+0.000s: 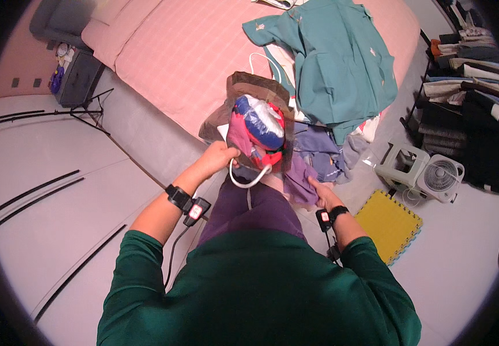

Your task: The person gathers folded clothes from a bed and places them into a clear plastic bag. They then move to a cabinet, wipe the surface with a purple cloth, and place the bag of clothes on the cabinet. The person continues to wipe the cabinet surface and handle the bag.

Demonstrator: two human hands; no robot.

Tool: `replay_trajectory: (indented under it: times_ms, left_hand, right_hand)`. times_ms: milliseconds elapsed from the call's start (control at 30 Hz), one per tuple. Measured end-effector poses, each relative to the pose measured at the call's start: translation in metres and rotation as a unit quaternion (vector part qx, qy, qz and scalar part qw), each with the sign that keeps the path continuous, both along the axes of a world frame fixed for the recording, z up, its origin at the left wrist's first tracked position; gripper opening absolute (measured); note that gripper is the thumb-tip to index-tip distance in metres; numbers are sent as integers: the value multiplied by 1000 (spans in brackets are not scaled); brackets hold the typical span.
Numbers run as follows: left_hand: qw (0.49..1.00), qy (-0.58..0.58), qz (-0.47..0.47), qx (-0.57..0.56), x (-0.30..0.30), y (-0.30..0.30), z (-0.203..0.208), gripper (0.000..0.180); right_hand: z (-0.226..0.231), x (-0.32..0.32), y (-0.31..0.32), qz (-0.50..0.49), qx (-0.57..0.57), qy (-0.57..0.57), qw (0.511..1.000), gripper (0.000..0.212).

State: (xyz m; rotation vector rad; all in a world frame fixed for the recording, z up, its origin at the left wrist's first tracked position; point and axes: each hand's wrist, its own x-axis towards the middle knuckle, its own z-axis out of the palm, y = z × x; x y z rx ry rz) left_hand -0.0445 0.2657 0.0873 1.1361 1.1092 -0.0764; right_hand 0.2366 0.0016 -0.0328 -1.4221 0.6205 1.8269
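In front of me, against the side of the bed, a dark brown bag with white loop handles stands with its mouth open. Inside it lie a blue, white and red bundle and pinkish-purple cloth. My left hand is closed on the bag's near left rim, beside the near white handle. Purple cloth hangs just right of the bag, and my right hand is closed on its right edge. Blue-violet clothing lies behind that cloth.
A teal garment is spread over the pink bed. On the right are a box fan, a yellow foam mat and a rack of clothes. Black poles lie on the left; a dark nightstand stands behind.
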Motion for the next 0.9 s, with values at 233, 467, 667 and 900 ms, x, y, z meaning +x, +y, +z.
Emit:
replay_trajectory:
  times_ms: [233,467,667,900]
  left_hand:
    - [1000,3,-3,22,-25,-62,-46,26]
    - [993,9,-14,117,-22,-56,-16,28]
    - [990,4,-71,124,-44,-69,-14,28]
    - [989,5,24,146,-50,-83,-34,33]
  right_hand:
    - [107,-12,69,260,358,-400,803,38]
    - [122,-87,130,689,498,-315,422,42]
    - [72,-15,167,822,318,-457,118,21]
    - [87,-94,182,702,427,-363,439,23]
